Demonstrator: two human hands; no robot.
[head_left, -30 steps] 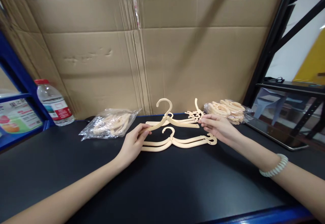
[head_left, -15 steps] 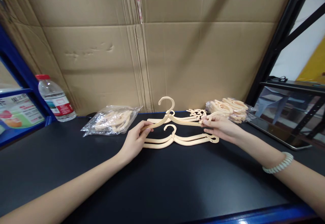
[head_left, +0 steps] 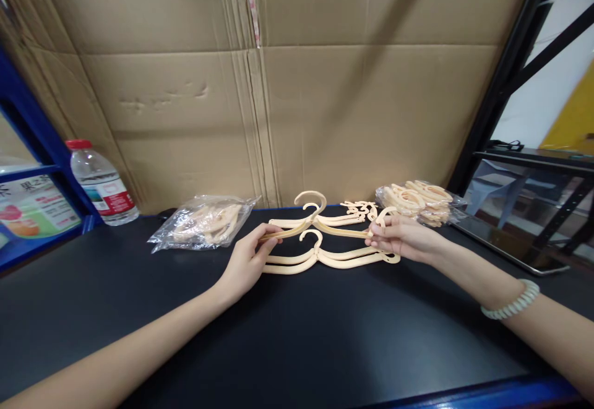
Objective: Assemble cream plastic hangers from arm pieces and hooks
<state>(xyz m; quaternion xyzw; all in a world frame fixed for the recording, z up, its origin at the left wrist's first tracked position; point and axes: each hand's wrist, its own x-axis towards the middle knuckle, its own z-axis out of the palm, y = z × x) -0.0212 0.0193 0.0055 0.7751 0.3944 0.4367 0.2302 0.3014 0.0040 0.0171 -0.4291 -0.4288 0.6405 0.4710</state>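
both hands are on one cream hanger at the middle of the frame, held just above the black desk. the left hand pinches its left tip, fingers closed on the thin arm. the right hand grips the right tip the same way, fingers wrapped round the notched end. the hanger's long axis runs left to right across the frame, nearly level, and its hook points up and away toward the cardboard wall.

count time: one hanger in the hands, a second hanger lying flat just below it toward the viewer, same left-right lie, hook also pointing away. behind the held one more cream hangers lie flat; how many i cannot tell. two clear bags of cream parts: one bag left of centre, one bag on the right just past the right hand. one water bottle with a red cap stands at the left edge, well apart from the hands. one pale beaded bracelet sits on the right wrist.
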